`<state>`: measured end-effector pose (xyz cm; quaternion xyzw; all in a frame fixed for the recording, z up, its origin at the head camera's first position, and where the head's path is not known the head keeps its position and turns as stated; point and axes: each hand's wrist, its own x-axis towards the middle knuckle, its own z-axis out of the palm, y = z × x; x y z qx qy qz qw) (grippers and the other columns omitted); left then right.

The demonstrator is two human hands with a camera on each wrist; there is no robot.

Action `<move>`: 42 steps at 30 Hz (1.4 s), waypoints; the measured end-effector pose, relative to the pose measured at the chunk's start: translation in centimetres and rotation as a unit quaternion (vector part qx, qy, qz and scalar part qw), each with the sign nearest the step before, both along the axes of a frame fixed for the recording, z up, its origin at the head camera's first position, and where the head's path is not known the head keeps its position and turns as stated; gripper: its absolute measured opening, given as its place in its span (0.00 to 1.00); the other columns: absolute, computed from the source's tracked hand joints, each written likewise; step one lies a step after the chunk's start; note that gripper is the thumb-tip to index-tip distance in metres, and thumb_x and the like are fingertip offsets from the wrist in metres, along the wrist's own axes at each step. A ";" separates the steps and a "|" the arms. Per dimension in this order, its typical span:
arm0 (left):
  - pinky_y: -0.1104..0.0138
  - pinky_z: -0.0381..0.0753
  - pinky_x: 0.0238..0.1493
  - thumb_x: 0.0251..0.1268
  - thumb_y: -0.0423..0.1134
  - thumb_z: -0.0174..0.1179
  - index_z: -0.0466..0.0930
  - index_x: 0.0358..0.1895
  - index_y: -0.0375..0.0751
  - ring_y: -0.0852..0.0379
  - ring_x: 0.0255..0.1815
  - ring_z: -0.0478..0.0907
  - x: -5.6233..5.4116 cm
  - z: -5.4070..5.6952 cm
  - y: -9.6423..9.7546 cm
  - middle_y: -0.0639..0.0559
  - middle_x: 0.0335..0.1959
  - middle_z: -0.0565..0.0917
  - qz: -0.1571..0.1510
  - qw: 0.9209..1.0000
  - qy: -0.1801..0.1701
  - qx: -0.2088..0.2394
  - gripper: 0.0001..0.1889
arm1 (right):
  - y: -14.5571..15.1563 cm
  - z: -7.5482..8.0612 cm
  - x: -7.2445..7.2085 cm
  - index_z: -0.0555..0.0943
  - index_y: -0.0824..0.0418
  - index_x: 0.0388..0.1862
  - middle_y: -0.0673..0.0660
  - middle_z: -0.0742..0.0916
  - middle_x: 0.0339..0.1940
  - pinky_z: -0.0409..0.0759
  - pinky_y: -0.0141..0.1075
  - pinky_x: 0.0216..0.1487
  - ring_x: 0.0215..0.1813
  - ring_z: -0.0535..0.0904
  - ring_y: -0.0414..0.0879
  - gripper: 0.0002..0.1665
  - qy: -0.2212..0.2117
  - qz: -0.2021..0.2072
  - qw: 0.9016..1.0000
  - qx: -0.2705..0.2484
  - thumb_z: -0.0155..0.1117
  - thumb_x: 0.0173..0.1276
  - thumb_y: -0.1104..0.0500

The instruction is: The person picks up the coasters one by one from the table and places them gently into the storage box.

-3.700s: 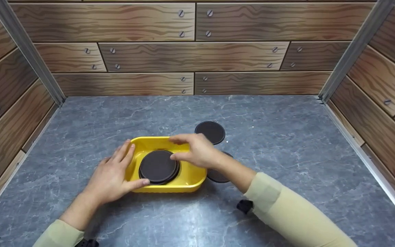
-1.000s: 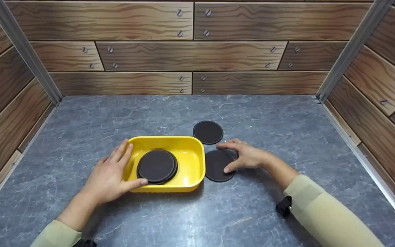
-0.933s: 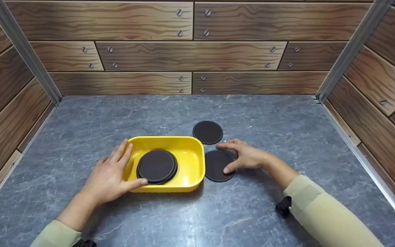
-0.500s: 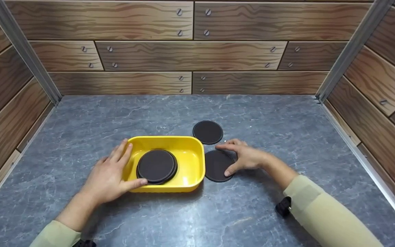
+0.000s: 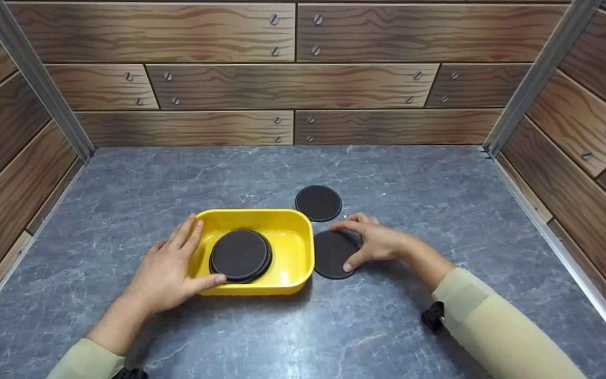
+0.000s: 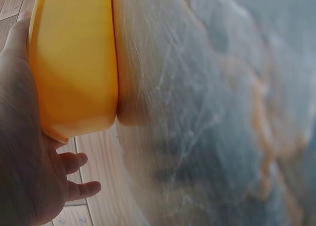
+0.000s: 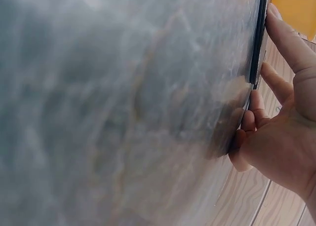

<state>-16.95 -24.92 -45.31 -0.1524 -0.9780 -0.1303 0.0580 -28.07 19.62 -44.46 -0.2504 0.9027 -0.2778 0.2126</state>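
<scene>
My left hand [image 5: 163,268] rests against the left end of a yellow plastic tub [image 5: 295,252]. Its thumb lies over the near rim, and its fingers stretch along the left wall. Inside the tub is a small stack of round black stitched coasters [image 5: 240,255]. Right of the tub, another black coaster [image 5: 330,255] lies flat on the table. My right hand [image 5: 379,240] is over that coaster's right side, thumb touching its near right part and index fingertip at its far edge. In the right wrist view the coaster's thin dark edge [image 7: 257,43] shows beside the thumb.
A further black coaster [image 5: 318,203] lies behind, near the tub's far right corner. The grey marbled table [image 5: 424,179] is enclosed by wood-patterned walls [image 5: 292,87] at the back and both sides.
My right hand has moved from above the tub to the coaster on the table. Over the last second its thumb has shifted slightly nearer the front. The left hand and tub stay put.
</scene>
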 end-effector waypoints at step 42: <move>0.28 0.62 0.72 0.63 0.83 0.53 0.48 0.87 0.36 0.33 0.84 0.54 -0.1 0.1 0.0 0.39 0.88 0.46 0.002 1.000 -0.010 -0.003 0.64 | 2.5 2.2 0.6 0.77 0.66 0.72 0.67 0.84 0.65 0.79 0.30 0.57 0.60 0.83 0.55 0.36 0.002 -0.067 0.976 -0.206 0.78 0.68 0.61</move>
